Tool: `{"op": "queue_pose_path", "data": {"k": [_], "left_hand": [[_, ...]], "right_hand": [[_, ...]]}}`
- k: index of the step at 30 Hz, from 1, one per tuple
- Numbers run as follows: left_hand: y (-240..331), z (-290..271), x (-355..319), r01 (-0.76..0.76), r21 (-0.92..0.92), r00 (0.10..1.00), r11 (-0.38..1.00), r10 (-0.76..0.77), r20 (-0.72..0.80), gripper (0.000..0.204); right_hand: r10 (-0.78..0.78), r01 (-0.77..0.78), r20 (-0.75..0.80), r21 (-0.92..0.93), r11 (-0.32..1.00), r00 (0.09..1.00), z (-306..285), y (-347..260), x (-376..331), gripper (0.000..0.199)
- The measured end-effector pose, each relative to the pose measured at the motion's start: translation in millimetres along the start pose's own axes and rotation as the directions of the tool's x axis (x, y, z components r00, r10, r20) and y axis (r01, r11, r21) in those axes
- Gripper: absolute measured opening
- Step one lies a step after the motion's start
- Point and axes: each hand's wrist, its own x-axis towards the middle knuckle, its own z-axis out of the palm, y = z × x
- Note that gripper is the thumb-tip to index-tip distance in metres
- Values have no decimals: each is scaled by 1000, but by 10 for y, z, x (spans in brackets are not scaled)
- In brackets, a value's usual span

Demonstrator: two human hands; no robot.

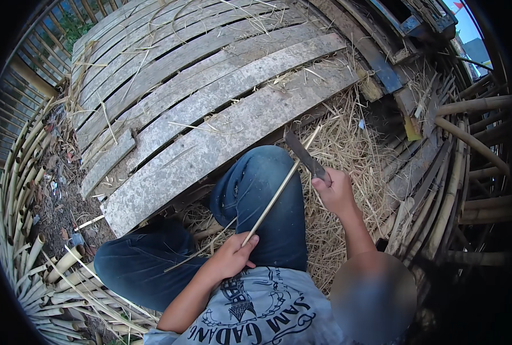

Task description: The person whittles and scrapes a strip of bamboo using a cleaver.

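Note:
A thin pale bamboo strip (274, 198) slants up across my raised knee in blue jeans. My left hand (233, 254) is closed round its lower part, close to my shirt. In my right hand (333, 191), fingers wrapped about the handle, is a knife with a broad dark blade (303, 153). The blade crosses the strip near its upper end, just beyond the knee; whether it bites into the strip I cannot tell. Beneath the blade and the strip's tip lies a heap of straw-coloured shavings (342, 138).
A weathered slatted wooden platform (210, 98) fills the area ahead, with loose strips on it. Stacked bamboo poles (29, 201) line the left side, and more poles (451, 195) stand at the right. A blue-painted piece of wood (387, 77) is at the platform's right end.

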Motion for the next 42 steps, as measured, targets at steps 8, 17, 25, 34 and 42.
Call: {"op": "queue_pose_path", "data": {"k": [8, 17, 25, 34, 42], "left_hand": [[-69, -62, 10, -4, -6, 998, 1000, 4, 59, 41], [-254, -156, 51, 124, -284, 964, 951, -47, 262, 41], [57, -2, -30, -43, 29, 997, 999, 45, -68, 34], [274, 90, -68, -127, 552, 908, 824, 321, -271, 26], [217, 115, -64, -151, 595, 863, 790, 398, -310, 22]], "right_hand": [[242, -215, -88, 236, 948, 966, 50, 370, 639, 64], [315, -191, -134, 558, 807, 939, 37, 379, 139, 59], [-114, 110, 129, 40, 993, 985, 185, -459, -196, 60], [-89, 183, 344, -251, 950, 935, 98, -673, -393, 64], [-136, 241, 327, -305, 921, 935, -13, -600, -208, 62]]}}
